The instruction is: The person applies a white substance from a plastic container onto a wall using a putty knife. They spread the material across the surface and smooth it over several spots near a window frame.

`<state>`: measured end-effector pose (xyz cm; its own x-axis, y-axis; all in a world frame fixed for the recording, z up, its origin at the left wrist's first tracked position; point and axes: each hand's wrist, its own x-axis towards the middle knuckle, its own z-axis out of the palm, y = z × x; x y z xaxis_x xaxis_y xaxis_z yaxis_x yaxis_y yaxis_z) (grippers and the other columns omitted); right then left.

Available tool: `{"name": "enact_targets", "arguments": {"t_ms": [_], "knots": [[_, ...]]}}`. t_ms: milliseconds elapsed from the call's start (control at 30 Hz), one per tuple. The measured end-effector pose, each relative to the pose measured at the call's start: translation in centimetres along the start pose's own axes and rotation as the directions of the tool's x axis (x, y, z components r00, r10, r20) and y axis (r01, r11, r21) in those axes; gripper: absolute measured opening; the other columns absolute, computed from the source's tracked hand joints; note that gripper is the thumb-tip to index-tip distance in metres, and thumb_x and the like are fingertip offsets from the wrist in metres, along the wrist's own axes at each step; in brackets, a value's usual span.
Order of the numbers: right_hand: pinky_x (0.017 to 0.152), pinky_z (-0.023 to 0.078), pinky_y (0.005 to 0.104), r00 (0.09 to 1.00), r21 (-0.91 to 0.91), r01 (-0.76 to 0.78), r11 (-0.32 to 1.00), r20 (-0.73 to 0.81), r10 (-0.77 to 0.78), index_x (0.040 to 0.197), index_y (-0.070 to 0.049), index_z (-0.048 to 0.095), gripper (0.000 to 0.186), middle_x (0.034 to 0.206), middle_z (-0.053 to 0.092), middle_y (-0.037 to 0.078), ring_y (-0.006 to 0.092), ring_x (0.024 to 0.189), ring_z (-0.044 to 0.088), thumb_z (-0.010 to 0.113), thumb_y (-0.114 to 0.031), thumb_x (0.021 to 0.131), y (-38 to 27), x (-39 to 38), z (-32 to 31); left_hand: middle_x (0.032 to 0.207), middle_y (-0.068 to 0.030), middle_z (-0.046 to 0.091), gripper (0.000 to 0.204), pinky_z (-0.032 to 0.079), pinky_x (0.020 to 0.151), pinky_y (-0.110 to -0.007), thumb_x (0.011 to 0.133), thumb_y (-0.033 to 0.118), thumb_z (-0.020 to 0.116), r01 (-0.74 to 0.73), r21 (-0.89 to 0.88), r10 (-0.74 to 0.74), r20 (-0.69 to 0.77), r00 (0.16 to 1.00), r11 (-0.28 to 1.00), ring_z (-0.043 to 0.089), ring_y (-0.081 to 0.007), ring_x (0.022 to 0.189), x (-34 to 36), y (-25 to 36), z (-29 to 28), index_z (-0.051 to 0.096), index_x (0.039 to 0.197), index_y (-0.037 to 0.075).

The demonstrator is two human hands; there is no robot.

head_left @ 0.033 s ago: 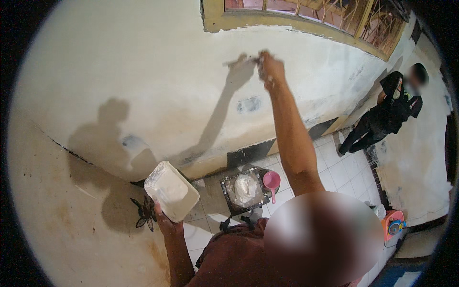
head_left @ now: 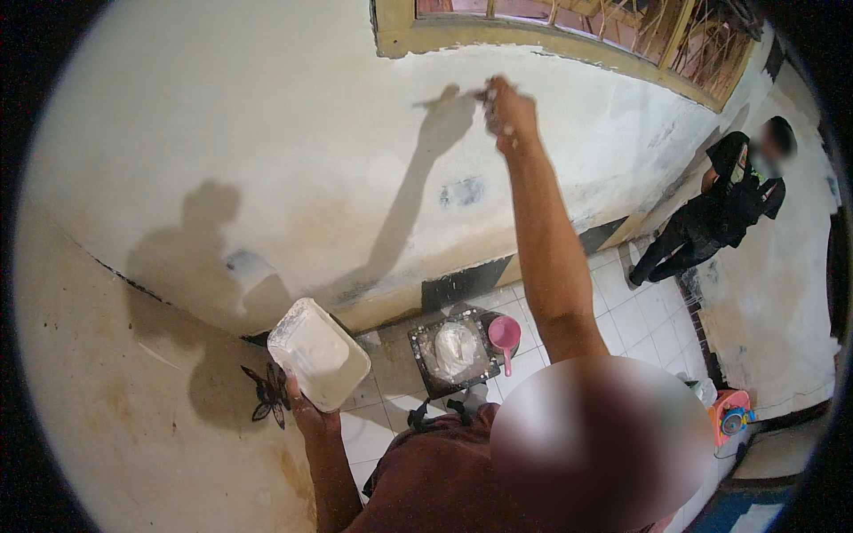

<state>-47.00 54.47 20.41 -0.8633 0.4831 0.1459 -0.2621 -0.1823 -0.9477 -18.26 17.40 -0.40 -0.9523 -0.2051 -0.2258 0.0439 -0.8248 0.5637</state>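
Observation:
My left hand [head_left: 311, 410] is wrapped round the lower edge of a shallow, rectangular white plastic tub [head_left: 357, 380]. White paste [head_left: 322, 342] covers its inside and smears its rim. Up at the pale wall [head_left: 293, 98], below the window, my right hand [head_left: 512, 111] grips a thin flat tool [head_left: 481, 94], seen nearly edge-on and blurred. It looks like a putty knife or scraper, but its exact kind cannot be made out. White smears mark the right hand and wrist. The tool's shadow falls on the wall just to its left.
A dark, spattered stool [head_left: 426, 377] bears a mound of white material [head_left: 456, 350]. Beside it is a pink dipper [head_left: 504, 334]. Above is a yellow-framed window [head_left: 533, 43]. A person in black [head_left: 711, 209] stands at right on the tiled floor [head_left: 613, 293]. A dark flower-shaped ornament [head_left: 268, 395] is at left.
My right hand and the tool have shifted slightly up and to the right along the wall. My left hand and the tub have stayed nearly still.

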Motion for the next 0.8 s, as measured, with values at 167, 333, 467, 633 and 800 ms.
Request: {"name": "enact_targets", "arguments": {"t_ms": [167,333,467,633,800], "knots": [[0.037,0.025,0.0237,0.996,0.110,0.070,0.991,0.054,-0.076,0.076,-0.009,0.054,0.020,0.058,0.044,-0.001,0.0084,0.041,0.034,0.049,-0.021,0.090,-3.2,-3.8,-1.7,0.139,-0.0141,0.042,0.059,0.035,0.106,-0.051,0.092,0.036,0.052,0.005,-0.010,-0.004,0.045,0.999,1.000,0.042,-0.0325,0.127,0.6,-0.4,-0.3,0.035,0.139,0.005],[0.036,0.026,0.0246,0.993,0.063,-0.088,0.994,-0.073,0.092,0.072,-0.005,0.054,0.025,0.056,0.044,0.002,0.0099,0.040,0.036,0.046,-0.019,0.091,8.7,-6.5,-6.3,0.139,-0.0137,0.042,0.062,0.035,0.105,-0.051,0.091,0.040,0.053,-0.013,0.090,0.010,0.025,1.000,0.996,0.042,-0.0329,0.127,1.0,0.0,-1.1,0.035,0.139,0.006],[0.033,0.024,0.0240,0.977,-0.061,-0.200,0.978,-0.091,0.194,0.067,-0.005,0.055,0.025,0.053,0.046,0.002,0.0096,0.038,0.038,0.053,-0.021,0.087,15.3,-5.3,-8.3,0.137,-0.0139,0.045,0.060,0.044,0.100,-0.048,0.092,0.038,0.052,-0.033,0.056,0.033,-0.002,0.999,0.998,0.048,-0.0306,0.123,1.1,-0.3,-0.8,0.033,0.139,0.006],[0.041,0.034,0.0280,0.996,-0.195,0.011,0.981,-0.087,-0.029,0.065,-0.002,0.058,0.029,0.056,0.053,0.004,0.0129,0.046,0.046,0.060,-0.025,0.082,10.1,-2.0,-3.2,0.139,-0.0134,0.042,0.062,0.038,0.104,-0.050,0.092,0.042,0.051,-0.029,0.101,0.028,0.011,1.000,0.994,0.043,-0.0323,0.126,0.8,-0.5,0.0,0.033,0.140,0.007],[0.040,0.031,0.0285,0.986,-0.126,0.155,0.980,-0.035,-0.161,0.065,-0.001,0.059,0.027,0.058,0.054,0.006,0.0122,0.044,0.043,0.059,-0.022,0.082,-4.3,-2.1,3.7,0.139,-0.0140,0.042,0.061,0.037,0.105,-0.050,0.092,0.039,0.051,-0.013,0.041,0.012,0.013,1.000,0.999,0.044,-0.0330,0.126,0.6,0.1,-0.2,0.032,0.140,0.006]]}}
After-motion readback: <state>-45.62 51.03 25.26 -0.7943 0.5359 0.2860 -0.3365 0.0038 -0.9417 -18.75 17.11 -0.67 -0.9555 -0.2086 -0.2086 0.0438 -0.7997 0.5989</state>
